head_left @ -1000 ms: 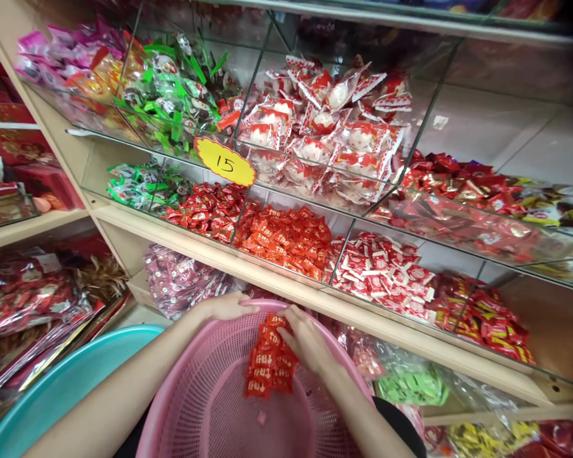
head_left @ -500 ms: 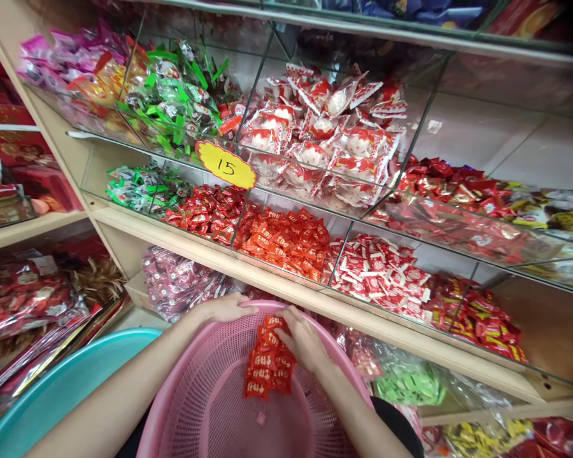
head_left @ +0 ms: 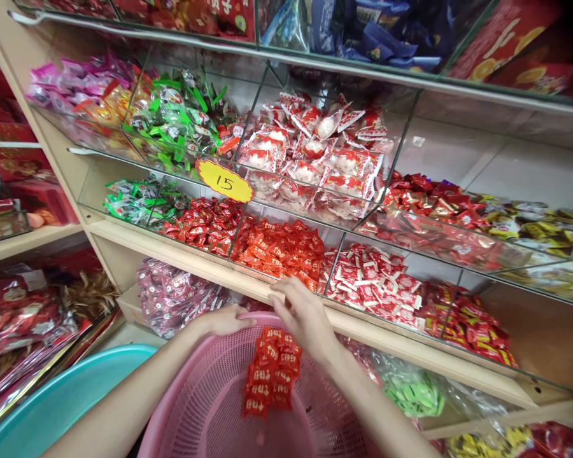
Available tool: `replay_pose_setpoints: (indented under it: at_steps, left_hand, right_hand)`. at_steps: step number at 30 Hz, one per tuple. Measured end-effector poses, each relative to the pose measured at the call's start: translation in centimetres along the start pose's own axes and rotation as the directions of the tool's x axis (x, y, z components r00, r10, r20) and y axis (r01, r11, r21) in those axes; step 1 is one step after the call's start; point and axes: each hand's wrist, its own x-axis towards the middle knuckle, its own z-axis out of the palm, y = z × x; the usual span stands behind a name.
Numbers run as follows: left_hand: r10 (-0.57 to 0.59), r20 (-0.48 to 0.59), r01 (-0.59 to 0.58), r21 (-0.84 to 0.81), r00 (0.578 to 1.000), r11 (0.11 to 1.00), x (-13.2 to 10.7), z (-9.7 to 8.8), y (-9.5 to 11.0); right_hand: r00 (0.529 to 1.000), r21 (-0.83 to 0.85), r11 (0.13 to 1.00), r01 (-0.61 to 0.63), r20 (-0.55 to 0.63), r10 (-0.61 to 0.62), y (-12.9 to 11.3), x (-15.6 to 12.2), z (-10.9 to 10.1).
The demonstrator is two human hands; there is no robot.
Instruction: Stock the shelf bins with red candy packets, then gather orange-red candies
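Observation:
My left hand is closed over the far rim of a pink plastic basket, fingers partly hidden behind it. Inside the basket, a cluster of red candy packets with pale lettering lies against the far wall. My right hand hangs above the rim, right of the packets, its fingers apart and nothing visible in them. Just beyond its fingertips, a shelf compartment holds a pile of similar orange-red candy packets.
Beige shelving with clear dividers holds wrapped sweets on several levels. A yellow tag reads 15. At lower left stands a turquoise basin. Bagged candies lie under the front ledge, and a green bag lies at the lower right.
My right hand has let go of the candy packets and risen from inside the basket toward the shelf edge. The left hand stays on the rim. The view has tilted up slightly.

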Motion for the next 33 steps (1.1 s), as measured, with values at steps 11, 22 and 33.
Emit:
replay_pose_setpoints:
  at_steps: [11,22,33]
  left_hand:
    - [0.025,0.017,-0.026,0.055,1.000,0.998,0.2,0.1,-0.9]
    - [0.015,0.040,-0.016,0.026,0.999,1.000,0.4,0.1,-0.5]
    - [0.029,0.053,-0.031,0.020,0.998,0.999,0.3,0.2,-0.5]
  right_hand:
    - [0.972,0.088,0.974,-0.209,0.127,0.197,6.8,7.8,1.7]
    - [0.953,0.114,0.950,-0.290,0.122,0.276,7.1,7.4,2.0]
    - [0.969,0.388,0.890,-0.238,0.037,0.243,7.4,6.9,2.0]
